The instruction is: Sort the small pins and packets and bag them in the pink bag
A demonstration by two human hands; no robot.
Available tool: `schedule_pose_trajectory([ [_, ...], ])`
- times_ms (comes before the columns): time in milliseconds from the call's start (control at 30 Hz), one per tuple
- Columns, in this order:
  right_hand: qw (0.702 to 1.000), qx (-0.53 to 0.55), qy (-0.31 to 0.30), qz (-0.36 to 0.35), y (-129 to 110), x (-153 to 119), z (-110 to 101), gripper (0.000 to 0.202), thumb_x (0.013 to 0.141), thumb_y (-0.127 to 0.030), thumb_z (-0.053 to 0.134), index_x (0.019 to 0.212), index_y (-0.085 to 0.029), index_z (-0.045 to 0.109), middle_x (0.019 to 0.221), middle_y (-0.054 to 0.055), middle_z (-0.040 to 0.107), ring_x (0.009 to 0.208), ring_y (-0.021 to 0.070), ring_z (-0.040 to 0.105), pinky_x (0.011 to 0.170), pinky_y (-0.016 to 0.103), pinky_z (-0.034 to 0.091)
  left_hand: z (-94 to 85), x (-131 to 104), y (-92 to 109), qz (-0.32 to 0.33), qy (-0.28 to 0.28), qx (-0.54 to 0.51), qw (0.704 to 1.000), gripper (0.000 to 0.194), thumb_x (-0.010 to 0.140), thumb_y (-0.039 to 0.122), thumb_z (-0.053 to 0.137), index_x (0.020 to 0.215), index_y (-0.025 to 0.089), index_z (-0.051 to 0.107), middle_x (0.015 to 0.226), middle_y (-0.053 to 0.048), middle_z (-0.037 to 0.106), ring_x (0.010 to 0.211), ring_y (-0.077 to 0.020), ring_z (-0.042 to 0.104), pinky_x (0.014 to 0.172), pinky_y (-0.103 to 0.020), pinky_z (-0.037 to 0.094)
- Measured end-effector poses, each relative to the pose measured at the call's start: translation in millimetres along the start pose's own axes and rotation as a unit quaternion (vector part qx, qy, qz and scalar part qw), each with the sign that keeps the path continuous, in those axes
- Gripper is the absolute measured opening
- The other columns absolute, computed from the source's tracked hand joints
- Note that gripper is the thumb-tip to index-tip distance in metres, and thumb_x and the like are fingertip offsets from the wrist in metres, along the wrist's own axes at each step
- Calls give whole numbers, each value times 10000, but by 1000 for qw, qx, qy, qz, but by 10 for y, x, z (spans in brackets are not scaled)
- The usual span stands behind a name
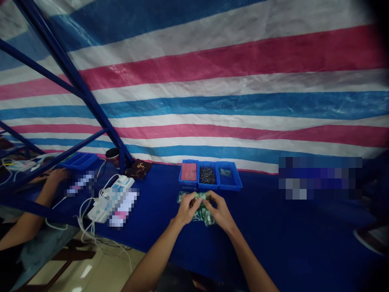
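My left hand (186,209) and my right hand (220,210) meet over the blue tabletop, fingers closed in a pinch on a small clear plastic bag with green on it (201,195). What is inside the bag is too small to make out. More small green-tinted plastic bags (209,219) lie under and around my hands. Just beyond stand three joined blue bins (207,187). The left bin holds pink-red flat pieces (189,172), the middle one dark screw-like pieces (207,175), and the right one a small clear packet (225,173).
Left of me lie a white power strip (121,183) with tangled cables, a dark brown packet (139,169) and a dark cup (112,156). A co-worker's arm (48,190) rests farther left near a blue tray (79,161). A blue metal frame and striped sheet stand behind.
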State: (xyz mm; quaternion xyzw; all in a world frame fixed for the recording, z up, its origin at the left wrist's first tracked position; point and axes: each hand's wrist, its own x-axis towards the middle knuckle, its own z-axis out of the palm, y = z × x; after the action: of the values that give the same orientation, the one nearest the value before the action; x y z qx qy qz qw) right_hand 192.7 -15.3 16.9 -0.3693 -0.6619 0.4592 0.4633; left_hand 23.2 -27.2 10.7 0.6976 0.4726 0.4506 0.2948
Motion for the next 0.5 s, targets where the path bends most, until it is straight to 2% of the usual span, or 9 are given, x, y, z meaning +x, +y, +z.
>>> schedule_pose_trajectory([
  [233, 999, -2, 41, -4, 27, 5, 4, 289, 931, -434, 581, 796, -178, 587, 737, 3, 562, 701, 160, 507, 664, 255, 419, 11, 15, -10, 5, 2, 7, 1000, 455, 960, 439, 508, 615, 145, 546, 584, -1, 513, 554, -122, 478, 575, -254, 315],
  [400, 999, -3, 30, -18, 31, 9, -4, 328, 931, -460, 577, 759, -181, 575, 706, -1, 540, 677, 154, 493, 651, 258, 417, 19, 0, -41, -9, 16, -11, 1000, 461, 970, 447, 484, 625, 147, 545, 603, -8, 541, 555, -124, 497, 580, -255, 338],
  [500, 1000, -3, 24, -10, 32, 13, 5, 344, 928, -492, 568, 796, -178, 609, 730, 15, 582, 695, 166, 518, 667, 268, 436, 17, -3, -48, -12, 22, -15, 1000, 467, 973, 449, 478, 626, 148, 562, 604, -9, 552, 565, -127, 514, 598, -255, 359],
])
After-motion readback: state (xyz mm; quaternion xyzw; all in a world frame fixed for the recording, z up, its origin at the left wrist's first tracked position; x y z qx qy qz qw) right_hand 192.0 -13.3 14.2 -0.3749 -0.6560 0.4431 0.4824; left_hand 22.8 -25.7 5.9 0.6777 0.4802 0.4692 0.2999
